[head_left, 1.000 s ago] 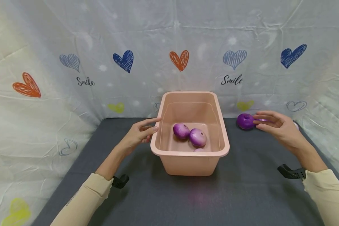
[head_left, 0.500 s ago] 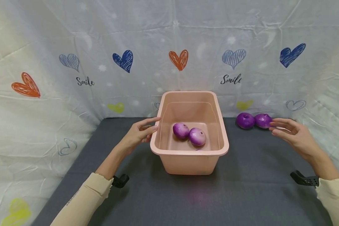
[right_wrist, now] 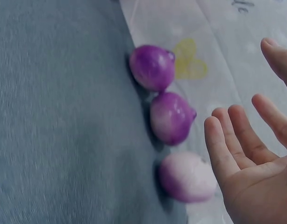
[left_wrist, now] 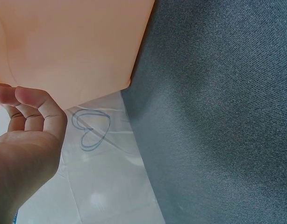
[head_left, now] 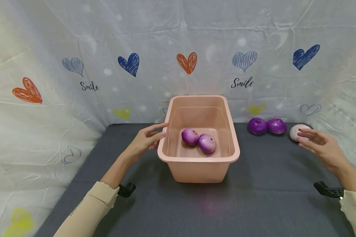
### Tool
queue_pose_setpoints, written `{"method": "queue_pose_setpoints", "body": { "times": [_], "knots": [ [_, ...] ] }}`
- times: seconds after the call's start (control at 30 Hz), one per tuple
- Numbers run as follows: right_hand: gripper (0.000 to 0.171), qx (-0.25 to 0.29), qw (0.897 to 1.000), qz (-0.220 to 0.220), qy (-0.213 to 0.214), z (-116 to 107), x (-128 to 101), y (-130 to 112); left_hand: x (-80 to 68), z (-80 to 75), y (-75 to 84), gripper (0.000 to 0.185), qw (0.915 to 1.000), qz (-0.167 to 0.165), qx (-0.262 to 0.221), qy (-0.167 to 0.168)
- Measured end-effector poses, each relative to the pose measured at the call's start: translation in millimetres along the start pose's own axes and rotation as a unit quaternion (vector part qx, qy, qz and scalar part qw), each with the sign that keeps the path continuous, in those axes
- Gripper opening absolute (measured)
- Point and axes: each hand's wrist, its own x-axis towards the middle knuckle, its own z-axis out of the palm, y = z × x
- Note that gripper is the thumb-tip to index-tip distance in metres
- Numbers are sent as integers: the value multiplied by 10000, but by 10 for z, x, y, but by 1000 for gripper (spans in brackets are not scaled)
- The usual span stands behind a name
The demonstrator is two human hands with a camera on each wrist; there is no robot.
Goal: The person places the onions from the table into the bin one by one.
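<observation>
My right hand (head_left: 324, 148), its fingers apart and holding nothing, is at the far right, overlapping a pale onion (head_left: 297, 132) in the head view. The right wrist view shows this onion (right_wrist: 188, 177) white on top and purple below, beside the hand. Left of it sit two deep purple onions (head_left: 257, 126) side by side. My left hand (head_left: 145, 140) has its fingertips right at the left rim of a peach plastic bin (head_left: 198, 171). Inside the bin lie two purple-and-white onions (head_left: 207, 143), and a sliver of another shows behind the front rim.
A dark grey cloth covers the table (head_left: 255, 204). Along its back edge hangs a pale curtain (head_left: 213, 33) printed with hearts, close behind the onions and the bin. Curtain also closes off the left and right sides.
My right hand has moved right along the onion row, from the first purple onion past the second to the pale one, uncovering both purple onions. My left hand has stayed at the bin's rim.
</observation>
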Motion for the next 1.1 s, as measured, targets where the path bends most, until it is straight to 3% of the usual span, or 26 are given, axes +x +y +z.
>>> {"method": "queue_pose_setpoints", "body": {
  "times": [0.17, 0.37, 0.6, 0.67, 0.87, 1.1],
  "knots": [
    [40, -86, 9993, 61, 363, -136, -43, 44, -5, -7, -1, 51, 10000, 3, 1, -14],
    [38, -739, 9939, 254, 778, -241, -82, 77, 7, -15, -13, 52, 10000, 27, -35, -17],
    [38, -1109, 9876, 308, 1070, -318, -110, 105, 18, -17, -18, 52, 10000, 36, -17, -51],
    [39, -1535, 9800, 393, 1206, -333, -104, 119, 17, -17, -17, 52, 10000, 40, -9, -55],
    [56, -3068, 9392, 779, 1332, -355, -73, 169, 14, -16, -14, 51, 10000, 72, 20, -55],
    [77, -3202, 9377, 931, 980, -399, 1, 204, -6, -5, 1, 50, 9999, 91, 29, -84]
  ]
}}
